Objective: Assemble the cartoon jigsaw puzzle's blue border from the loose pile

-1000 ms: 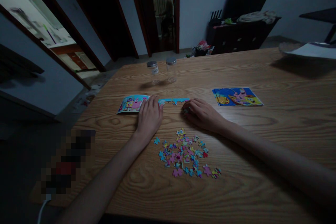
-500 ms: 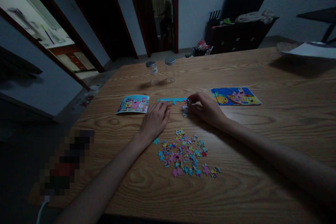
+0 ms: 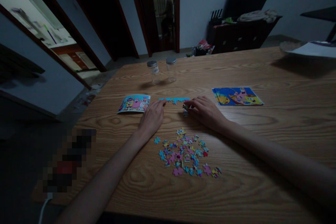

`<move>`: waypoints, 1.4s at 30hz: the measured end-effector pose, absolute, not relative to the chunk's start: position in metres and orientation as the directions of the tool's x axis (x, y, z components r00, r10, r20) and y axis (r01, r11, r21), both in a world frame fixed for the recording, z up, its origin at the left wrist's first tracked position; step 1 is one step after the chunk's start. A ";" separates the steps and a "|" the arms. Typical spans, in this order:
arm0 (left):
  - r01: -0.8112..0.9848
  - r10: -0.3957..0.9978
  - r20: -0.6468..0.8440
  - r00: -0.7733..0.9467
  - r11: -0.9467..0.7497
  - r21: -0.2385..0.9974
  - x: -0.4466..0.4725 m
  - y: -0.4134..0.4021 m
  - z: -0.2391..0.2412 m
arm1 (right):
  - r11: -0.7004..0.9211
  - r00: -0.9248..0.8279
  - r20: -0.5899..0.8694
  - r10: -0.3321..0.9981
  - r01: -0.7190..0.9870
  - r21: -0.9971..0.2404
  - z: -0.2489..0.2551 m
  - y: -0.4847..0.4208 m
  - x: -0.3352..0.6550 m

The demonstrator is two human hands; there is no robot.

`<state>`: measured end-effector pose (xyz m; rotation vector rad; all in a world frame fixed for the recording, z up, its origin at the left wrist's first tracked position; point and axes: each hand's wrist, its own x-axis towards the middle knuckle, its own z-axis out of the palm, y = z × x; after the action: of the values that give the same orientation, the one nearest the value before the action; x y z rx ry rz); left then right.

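Note:
A joined strip of blue jigsaw puzzle pieces [image 3: 174,100] lies across the table between my hands. My left hand [image 3: 153,114] rests flat at the strip's left end, fingers stretched out and holding nothing. Closed in a pinch, my right hand [image 3: 203,110] grips a small dark-looking puzzle piece [image 3: 185,106] just below the strip's right end. Another pale piece [image 3: 185,113] lies under those fingertips, partly hidden. Nearer to me is a loose pile of puzzle pieces [image 3: 185,152] in pink, blue and yellow.
A cartoon picture card [image 3: 134,103] lies left of my left hand, and a blue picture sheet [image 3: 237,96] right of my right hand. Two lidded clear jars [image 3: 171,71] stand farther back. A person [image 3: 167,10] is seen through the doorway.
My left hand has drawn back slightly to the left, baring more of the strip. My right hand has shifted a little downward from the strip's edge, a piece still pinched.

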<state>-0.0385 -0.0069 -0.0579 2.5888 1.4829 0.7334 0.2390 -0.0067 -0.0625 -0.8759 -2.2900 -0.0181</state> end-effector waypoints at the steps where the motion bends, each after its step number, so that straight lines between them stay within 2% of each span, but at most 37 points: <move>1: 0.802 0.831 0.364 0.420 -0.528 0.281 -0.039 -0.007 -0.058 | 0.772 -0.537 0.601 0.592 0.593 -0.229 -0.062 -0.007 0.239; 8: 0.800 0.827 0.371 0.423 -0.533 0.276 -0.039 -0.007 -0.055 | 0.759 -0.494 0.615 0.614 0.583 -0.290 -0.057 -0.011 0.237; 19: 0.805 0.824 0.407 0.393 -0.523 0.281 -0.034 -0.011 -0.047 | 0.763 -0.497 0.624 0.603 0.587 -0.270 -0.057 -0.011 0.235; 28: 0.727 0.776 0.398 0.490 -0.615 0.306 -0.025 -0.021 -0.038 | 0.777 -0.527 0.608 0.594 0.572 -0.262 -0.057 -0.012 0.234; 37: 0.718 0.752 0.409 0.517 -0.641 0.272 -0.025 -0.023 -0.034 | 0.817 -0.579 0.593 0.560 0.506 -0.277 -0.055 -0.016 0.237; 42: 0.675 0.660 0.464 0.591 -0.719 0.164 -0.024 -0.025 -0.030 | 0.850 -0.631 0.586 0.508 0.477 -0.223 -0.054 -0.020 0.234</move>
<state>-0.0243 -0.0252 -0.0299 2.8283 1.1868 0.8047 0.2340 -0.0200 -0.0537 -0.7124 -2.3595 0.0605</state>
